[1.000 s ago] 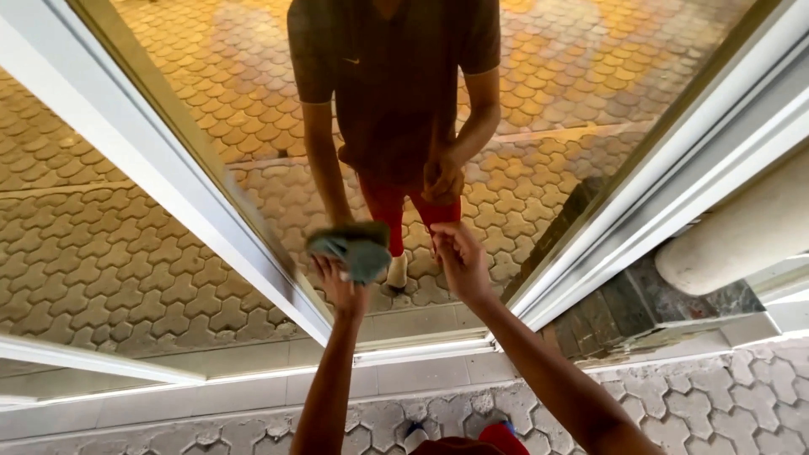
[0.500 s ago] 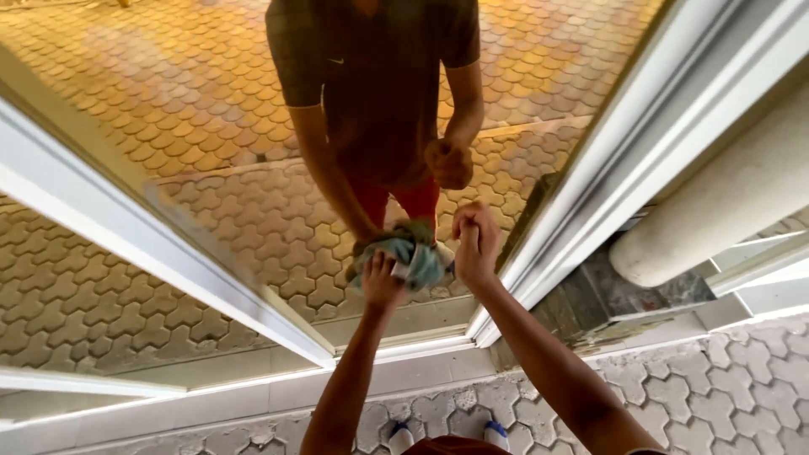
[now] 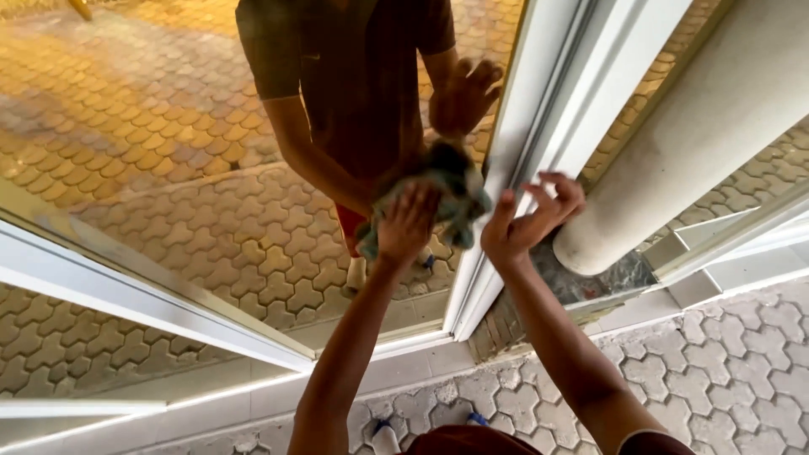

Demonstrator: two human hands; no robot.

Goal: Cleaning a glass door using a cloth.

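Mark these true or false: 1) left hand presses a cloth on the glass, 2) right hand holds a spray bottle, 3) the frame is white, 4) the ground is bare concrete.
1) True: the left hand presses a grey-green cloth against the glass pane.
2) False: the right hand is open and holds nothing.
3) True: the window frame is white.
4) False: the ground is interlocking paving blocks.

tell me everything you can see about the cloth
The cloth is a crumpled rag, pale teal with darker grey patches, soft and bunched into folds. The left hand presses it flat against the glass, close to the white frame. The right hand is open beside it, not touching. Its reflection merges with it in the pane.
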